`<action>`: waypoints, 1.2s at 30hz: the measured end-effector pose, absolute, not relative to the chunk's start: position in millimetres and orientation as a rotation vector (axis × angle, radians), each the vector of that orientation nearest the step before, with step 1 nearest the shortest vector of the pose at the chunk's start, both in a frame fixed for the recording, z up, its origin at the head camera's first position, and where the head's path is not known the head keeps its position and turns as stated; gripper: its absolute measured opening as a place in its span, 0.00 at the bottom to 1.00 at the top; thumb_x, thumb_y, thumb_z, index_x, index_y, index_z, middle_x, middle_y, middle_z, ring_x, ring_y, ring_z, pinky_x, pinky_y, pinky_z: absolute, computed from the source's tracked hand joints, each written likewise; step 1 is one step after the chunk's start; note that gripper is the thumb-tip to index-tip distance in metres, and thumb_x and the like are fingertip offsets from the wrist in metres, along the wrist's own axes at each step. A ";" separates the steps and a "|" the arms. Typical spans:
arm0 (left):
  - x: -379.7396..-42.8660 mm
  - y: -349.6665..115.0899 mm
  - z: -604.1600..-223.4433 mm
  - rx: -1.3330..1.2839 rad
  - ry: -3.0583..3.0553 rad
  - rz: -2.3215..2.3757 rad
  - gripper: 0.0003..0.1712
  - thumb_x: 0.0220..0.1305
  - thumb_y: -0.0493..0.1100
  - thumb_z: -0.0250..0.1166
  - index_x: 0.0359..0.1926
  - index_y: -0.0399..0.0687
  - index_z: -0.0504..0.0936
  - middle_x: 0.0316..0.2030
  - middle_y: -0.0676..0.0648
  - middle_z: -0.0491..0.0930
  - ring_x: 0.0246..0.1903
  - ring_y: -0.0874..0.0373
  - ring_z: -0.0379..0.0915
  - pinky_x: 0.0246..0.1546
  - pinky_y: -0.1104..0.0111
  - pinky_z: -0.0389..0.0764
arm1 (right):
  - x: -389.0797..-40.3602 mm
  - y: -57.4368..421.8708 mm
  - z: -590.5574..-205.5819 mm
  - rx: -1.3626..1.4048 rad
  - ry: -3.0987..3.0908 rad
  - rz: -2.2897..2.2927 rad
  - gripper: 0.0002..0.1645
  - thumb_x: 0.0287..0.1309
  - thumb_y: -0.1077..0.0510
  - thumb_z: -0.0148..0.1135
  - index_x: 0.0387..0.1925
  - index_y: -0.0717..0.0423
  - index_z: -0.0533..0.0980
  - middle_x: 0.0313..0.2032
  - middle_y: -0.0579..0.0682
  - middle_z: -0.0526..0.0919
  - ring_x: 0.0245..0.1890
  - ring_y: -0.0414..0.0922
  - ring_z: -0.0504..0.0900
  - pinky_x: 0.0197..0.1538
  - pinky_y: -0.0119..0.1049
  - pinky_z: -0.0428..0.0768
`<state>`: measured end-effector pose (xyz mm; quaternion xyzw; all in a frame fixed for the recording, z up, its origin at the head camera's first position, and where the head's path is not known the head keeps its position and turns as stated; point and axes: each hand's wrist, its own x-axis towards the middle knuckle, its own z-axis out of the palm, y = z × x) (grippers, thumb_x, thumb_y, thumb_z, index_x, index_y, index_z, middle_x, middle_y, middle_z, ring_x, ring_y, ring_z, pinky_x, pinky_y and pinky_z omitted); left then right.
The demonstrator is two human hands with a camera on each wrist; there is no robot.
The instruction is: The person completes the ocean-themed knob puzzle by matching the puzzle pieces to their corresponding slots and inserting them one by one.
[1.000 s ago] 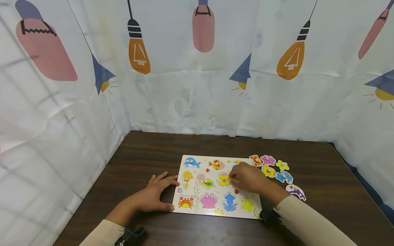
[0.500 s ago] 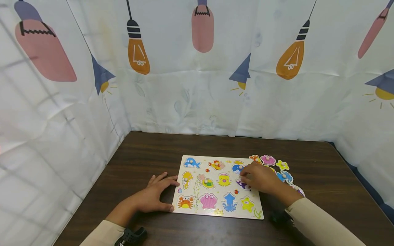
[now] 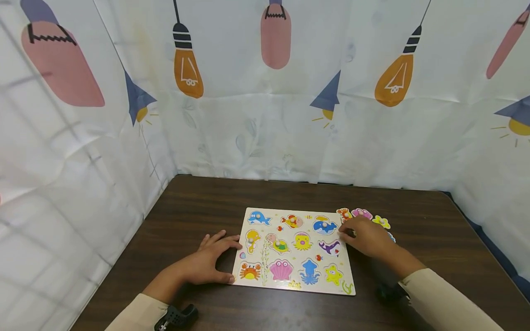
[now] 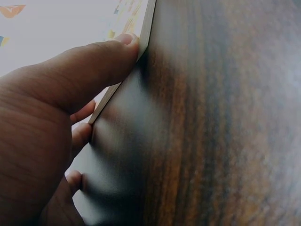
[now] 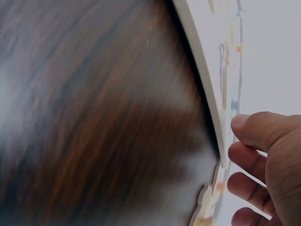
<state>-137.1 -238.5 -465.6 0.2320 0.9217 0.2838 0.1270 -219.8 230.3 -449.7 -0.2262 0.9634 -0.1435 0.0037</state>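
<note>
Flat, pale rectangular puzzle board (image 3: pixel 300 257) on dark wood-grain table (image 3: pixel 207 197), between hands; thin straight-cut edge, bright sea-animal shapes, some with small round knobs. Left hand (image 3: pixel 207 264) at board's left side, fingers spread wide, thumb resting on near-left corner. Right hand (image 3: pixel 366 236) just beyond board's right edge, above loose wavy-edged pieces (image 3: pixel 381 222) at far right; fingers loosely bent, narrow gap to thumb, nothing visible between.

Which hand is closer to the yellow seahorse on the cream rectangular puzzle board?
The left hand. It touches the left edge of the board, just beside the yellow seahorse; the right hand is by the opposite edge.
</note>
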 end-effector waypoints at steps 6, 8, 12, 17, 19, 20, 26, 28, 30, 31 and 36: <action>-137.7 -238.0 -464.2 0.695 2.679 0.837 0.42 0.53 0.65 0.77 0.66 0.63 0.72 0.76 0.53 0.60 0.78 0.36 0.39 0.68 0.30 0.32 | -220.6 244.4 -449.9 -0.647 3.071 -0.460 0.09 0.59 0.52 0.75 0.41 0.48 0.88 0.40 0.45 0.85 0.41 0.46 0.80 0.44 0.51 0.84; -138.0 -237.9 -464.3 0.710 2.677 0.848 0.42 0.53 0.65 0.77 0.66 0.62 0.72 0.76 0.53 0.60 0.77 0.35 0.39 0.68 0.30 0.32 | -221.0 248.7 -449.7 -0.637 3.076 -0.476 0.09 0.59 0.53 0.75 0.40 0.49 0.88 0.40 0.46 0.85 0.41 0.47 0.80 0.42 0.51 0.84; -137.9 -238.2 -464.2 0.730 2.674 0.864 0.42 0.54 0.65 0.77 0.66 0.62 0.72 0.76 0.52 0.61 0.77 0.34 0.39 0.67 0.29 0.31 | -223.0 257.1 -451.1 -0.650 3.099 -0.464 0.08 0.59 0.53 0.75 0.39 0.49 0.88 0.37 0.44 0.86 0.39 0.46 0.81 0.39 0.50 0.83; -137.7 -238.3 -464.0 0.728 2.676 0.866 0.42 0.53 0.65 0.77 0.66 0.63 0.72 0.76 0.52 0.61 0.77 0.34 0.39 0.67 0.29 0.31 | -224.7 266.9 -452.9 -0.621 3.126 -0.443 0.09 0.59 0.51 0.75 0.39 0.49 0.87 0.36 0.44 0.85 0.39 0.47 0.80 0.36 0.51 0.83; -137.7 -238.3 -464.0 0.727 2.678 0.864 0.42 0.53 0.65 0.77 0.66 0.62 0.72 0.76 0.51 0.61 0.77 0.34 0.39 0.68 0.29 0.32 | -224.7 269.7 -452.2 -0.601 3.130 -0.438 0.10 0.59 0.52 0.75 0.41 0.50 0.87 0.36 0.45 0.85 0.39 0.48 0.80 0.35 0.51 0.83; -137.6 -238.3 -464.0 0.726 2.677 0.865 0.42 0.54 0.64 0.77 0.66 0.62 0.72 0.76 0.51 0.61 0.77 0.34 0.39 0.67 0.29 0.31 | -224.6 270.9 -451.7 -0.591 3.131 -0.435 0.11 0.59 0.52 0.74 0.42 0.51 0.87 0.37 0.47 0.85 0.40 0.50 0.81 0.36 0.52 0.83; -137.0 -238.2 -465.1 0.715 2.681 0.854 0.42 0.53 0.64 0.77 0.66 0.61 0.72 0.76 0.51 0.61 0.77 0.34 0.39 0.68 0.30 0.32 | -223.3 274.3 -449.6 -0.512 3.163 -0.411 0.15 0.60 0.53 0.74 0.46 0.55 0.86 0.42 0.54 0.86 0.47 0.56 0.81 0.42 0.59 0.83; -136.9 -238.2 -465.5 0.706 2.683 0.847 0.42 0.53 0.65 0.77 0.66 0.62 0.72 0.76 0.52 0.60 0.78 0.35 0.39 0.69 0.31 0.32 | -223.2 274.7 -449.9 -0.491 3.166 -0.409 0.15 0.60 0.52 0.74 0.45 0.55 0.86 0.42 0.54 0.86 0.46 0.56 0.81 0.41 0.58 0.83; -136.9 -238.3 -465.9 0.695 2.687 0.833 0.42 0.53 0.65 0.77 0.66 0.62 0.72 0.76 0.54 0.60 0.78 0.36 0.39 0.69 0.32 0.32 | -223.7 275.2 -450.9 -0.482 3.157 -0.404 0.15 0.60 0.52 0.74 0.44 0.55 0.86 0.40 0.52 0.86 0.43 0.54 0.81 0.38 0.56 0.83; -136.8 -238.2 -466.0 0.692 2.687 0.830 0.43 0.53 0.65 0.77 0.66 0.62 0.72 0.76 0.54 0.60 0.78 0.37 0.38 0.69 0.32 0.33 | -224.1 275.3 -451.3 -0.479 3.149 -0.398 0.14 0.60 0.51 0.74 0.44 0.55 0.86 0.38 0.50 0.85 0.40 0.52 0.81 0.36 0.54 0.83; -136.2 -238.1 -466.2 0.685 2.690 0.822 0.43 0.52 0.65 0.77 0.66 0.62 0.72 0.76 0.55 0.60 0.78 0.37 0.38 0.69 0.31 0.33 | -225.8 275.5 -453.1 -0.505 3.114 -0.384 0.12 0.61 0.52 0.73 0.41 0.54 0.86 0.31 0.44 0.82 0.33 0.45 0.77 0.32 0.48 0.81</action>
